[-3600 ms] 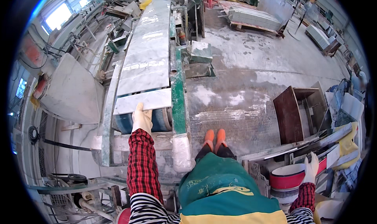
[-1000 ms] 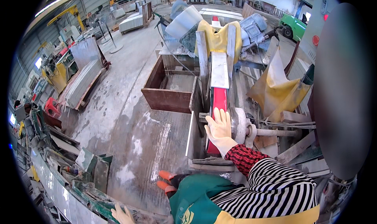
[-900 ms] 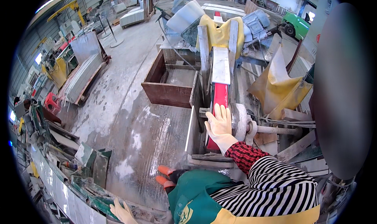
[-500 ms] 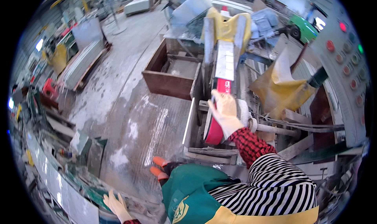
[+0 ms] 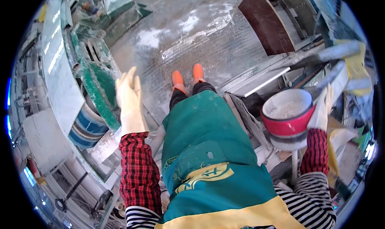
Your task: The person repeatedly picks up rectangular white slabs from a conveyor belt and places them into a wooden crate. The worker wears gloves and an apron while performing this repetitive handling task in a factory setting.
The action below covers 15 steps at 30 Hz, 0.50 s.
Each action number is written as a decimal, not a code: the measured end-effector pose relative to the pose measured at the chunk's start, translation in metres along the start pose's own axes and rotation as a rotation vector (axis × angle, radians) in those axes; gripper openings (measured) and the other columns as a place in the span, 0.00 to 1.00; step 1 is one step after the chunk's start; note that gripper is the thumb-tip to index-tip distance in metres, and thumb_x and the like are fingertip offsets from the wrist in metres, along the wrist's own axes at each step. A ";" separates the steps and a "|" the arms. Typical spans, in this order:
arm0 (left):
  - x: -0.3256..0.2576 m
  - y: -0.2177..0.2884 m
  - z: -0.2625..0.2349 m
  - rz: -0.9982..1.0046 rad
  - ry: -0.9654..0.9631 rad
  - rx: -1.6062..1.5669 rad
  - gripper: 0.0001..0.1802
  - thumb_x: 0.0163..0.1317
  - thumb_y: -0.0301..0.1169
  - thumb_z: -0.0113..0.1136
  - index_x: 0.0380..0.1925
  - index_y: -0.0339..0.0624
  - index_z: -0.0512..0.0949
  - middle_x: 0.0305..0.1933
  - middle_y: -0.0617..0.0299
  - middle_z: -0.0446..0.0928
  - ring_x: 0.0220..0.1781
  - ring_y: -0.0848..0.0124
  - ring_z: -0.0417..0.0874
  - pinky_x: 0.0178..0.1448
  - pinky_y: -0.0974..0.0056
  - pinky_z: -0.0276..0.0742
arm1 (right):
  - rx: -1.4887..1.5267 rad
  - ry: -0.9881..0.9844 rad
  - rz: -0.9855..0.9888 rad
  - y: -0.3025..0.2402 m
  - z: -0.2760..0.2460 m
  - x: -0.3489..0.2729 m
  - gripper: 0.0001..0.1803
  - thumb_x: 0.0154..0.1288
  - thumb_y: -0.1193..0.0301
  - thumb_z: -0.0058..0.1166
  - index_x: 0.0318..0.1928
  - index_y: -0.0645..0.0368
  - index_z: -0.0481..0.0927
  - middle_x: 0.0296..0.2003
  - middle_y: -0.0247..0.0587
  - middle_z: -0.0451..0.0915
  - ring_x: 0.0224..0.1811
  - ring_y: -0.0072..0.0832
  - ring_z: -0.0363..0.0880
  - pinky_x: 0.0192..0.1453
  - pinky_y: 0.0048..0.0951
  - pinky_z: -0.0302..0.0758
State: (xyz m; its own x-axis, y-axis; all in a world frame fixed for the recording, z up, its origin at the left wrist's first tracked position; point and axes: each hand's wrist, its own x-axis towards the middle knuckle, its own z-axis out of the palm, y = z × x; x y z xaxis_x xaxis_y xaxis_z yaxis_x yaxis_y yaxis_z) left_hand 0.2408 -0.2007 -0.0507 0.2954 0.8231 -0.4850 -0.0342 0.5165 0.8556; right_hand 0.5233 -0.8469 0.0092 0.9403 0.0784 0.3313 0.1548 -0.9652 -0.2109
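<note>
My left hand point(image 5: 130, 97), in a pale rubber glove with a red checked sleeve, hangs in the air with fingers spread, close to the green frame point(image 5: 98, 78) of a conveyor. It holds nothing. My right hand point(image 5: 321, 110), also gloved, rests its fingers against the right side of a red bucket point(image 5: 286, 120) filled with pale powder. Whether it grips the bucket is unclear. A green apron point(image 5: 206, 148) and orange boots point(image 5: 186, 75) show between my arms.
A grey stone slab point(image 5: 60, 74) lies on the conveyor above blue rollers point(image 5: 90, 124) at the left. A brown metal box point(image 5: 266, 20) stands at the upper right on the wet concrete floor point(image 5: 192, 32). Yellow sacks point(image 5: 355, 68) and scrap crowd the right.
The view has swung from the machine on the right back toward the conveyor. My right hand left the red-and-white part and now touches the bucket; my left hand has risen.
</note>
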 end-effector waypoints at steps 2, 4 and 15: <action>0.013 -0.049 -0.007 -0.023 -0.197 0.391 0.19 0.77 0.25 0.51 0.65 0.37 0.77 0.71 0.53 0.74 0.71 0.69 0.74 0.78 0.62 0.65 | 0.104 -0.045 0.019 0.022 0.007 -0.001 0.28 0.83 0.58 0.43 0.73 0.62 0.69 0.74 0.53 0.67 0.78 0.42 0.62 0.82 0.36 0.55; 0.010 -0.100 -0.024 -0.054 -0.272 0.700 0.20 0.78 0.28 0.51 0.66 0.38 0.75 0.67 0.54 0.80 0.71 0.67 0.76 0.78 0.59 0.66 | 0.132 -0.095 0.011 0.039 -0.002 0.001 0.29 0.83 0.60 0.43 0.75 0.63 0.67 0.75 0.52 0.65 0.78 0.42 0.61 0.82 0.36 0.54; -0.125 -0.201 -0.140 -0.807 -0.550 1.262 0.27 0.71 0.34 0.57 0.71 0.51 0.71 0.65 0.53 0.79 0.65 0.54 0.80 0.74 0.54 0.69 | -0.308 -0.760 0.296 -0.004 -0.042 0.045 0.37 0.77 0.70 0.44 0.80 0.68 0.48 0.72 0.59 0.65 0.71 0.42 0.67 0.76 0.38 0.61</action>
State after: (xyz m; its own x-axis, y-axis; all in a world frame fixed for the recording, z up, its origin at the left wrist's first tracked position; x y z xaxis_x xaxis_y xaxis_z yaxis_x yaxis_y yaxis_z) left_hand 0.0769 -0.3740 -0.1871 0.1461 0.1169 -0.9823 0.9890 0.0071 0.1480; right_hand 0.5519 -0.8498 0.0640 0.8936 -0.1468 -0.4242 -0.1132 -0.9882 0.1034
